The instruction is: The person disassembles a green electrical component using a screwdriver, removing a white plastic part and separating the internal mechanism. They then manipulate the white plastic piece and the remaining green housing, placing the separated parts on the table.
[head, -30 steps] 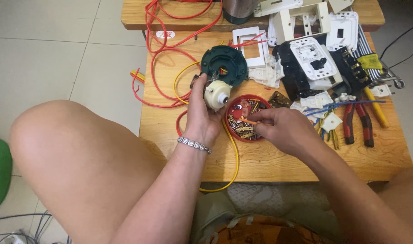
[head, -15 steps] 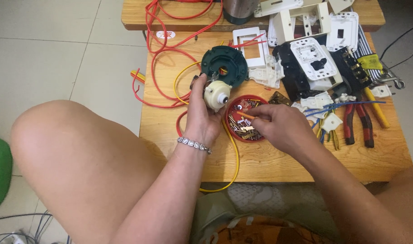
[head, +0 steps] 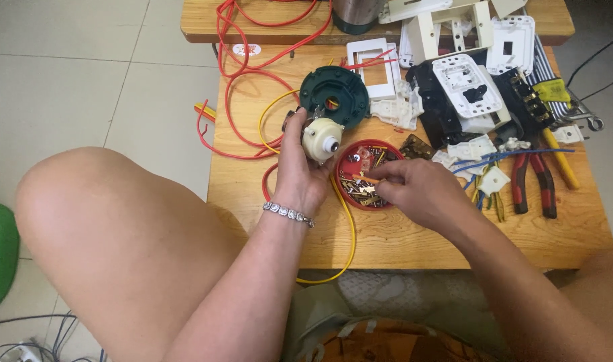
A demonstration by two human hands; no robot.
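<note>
Hiding the red tray's (head: 347, 155) near rim, right hand (head: 417, 191), fingertips perhaps pinching something.

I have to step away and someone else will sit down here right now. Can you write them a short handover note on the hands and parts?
Left hand: shut on the cream round part, held up over the wooden table.
Right hand: fingertips in the red dish of small metal bits, pinching a small orange piece.
Nearby: dark green round housing behind the left hand; red-handled pliers to the right.
Done: housing lies apart from the cream part.
Left: both still separate.
</note>
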